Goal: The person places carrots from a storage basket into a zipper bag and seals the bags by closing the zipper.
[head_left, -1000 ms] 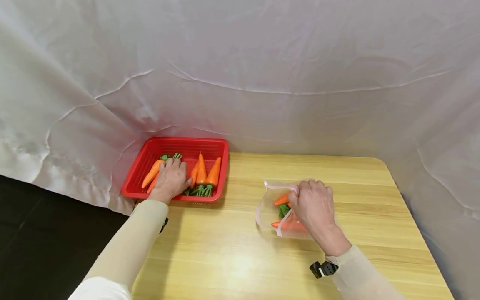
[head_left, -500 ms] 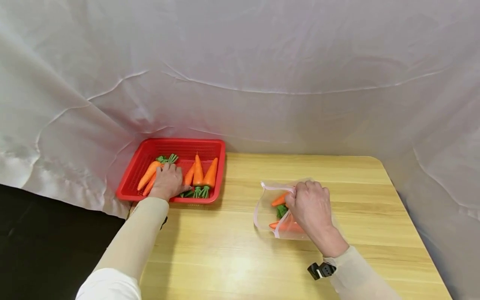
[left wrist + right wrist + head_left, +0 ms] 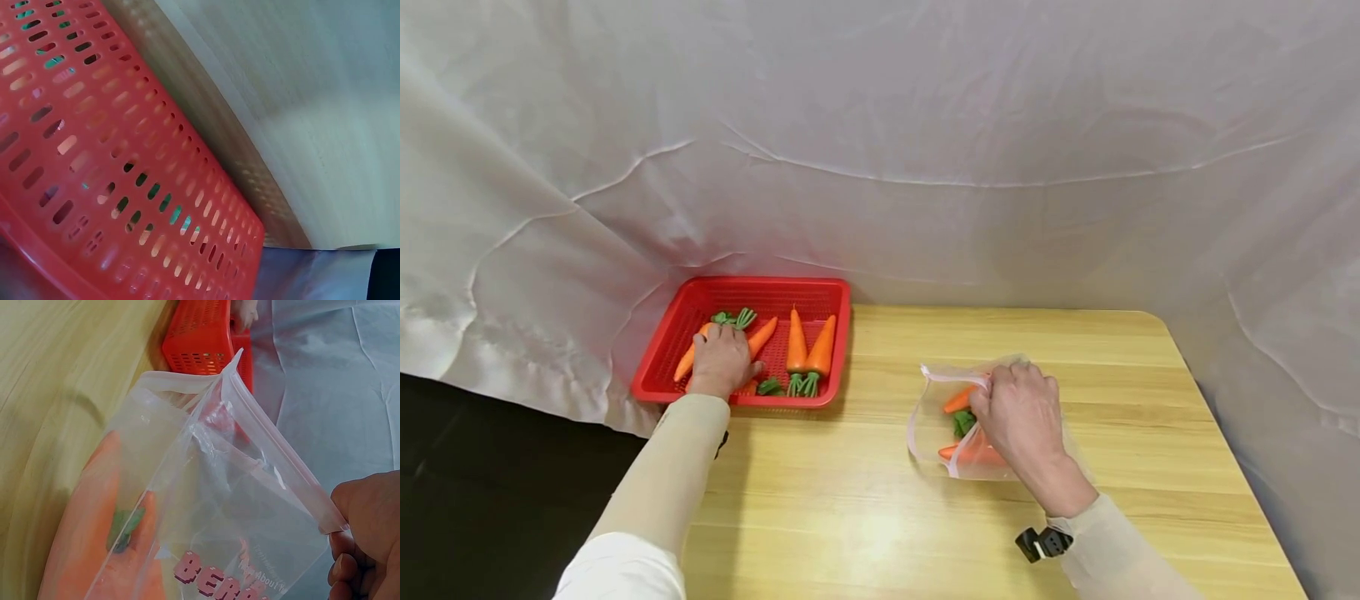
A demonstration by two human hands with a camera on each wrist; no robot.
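Observation:
A red slotted basket [image 3: 741, 284] stands at the table's far left corner with several orange carrots with green tops in it. My left hand [image 3: 721, 360] lies inside it, fingers curled round a carrot [image 3: 763, 334] whose tip sticks out up and to the right. Two more carrots [image 3: 808, 348] lie upright beside it. The left wrist view shows only the basket wall [image 3: 94, 156], not the hand. My right hand [image 3: 1018, 408] pinches the rim of a clear zip bag [image 3: 936, 417] and holds its mouth up. Carrots [image 3: 94, 519] lie inside the bag [image 3: 237, 487].
The wooden table [image 3: 865, 467] is draped behind and on both sides by white cloth [image 3: 925, 167]. The table's left edge runs just past the basket, with a dark floor [image 3: 475, 483] below. A black wrist strap [image 3: 1043, 542] sits on my right forearm.
My left hand slid a little left in the basket, and the carrot beside it turned, its tip now pointing up-right. The right hand and the bag stayed put.

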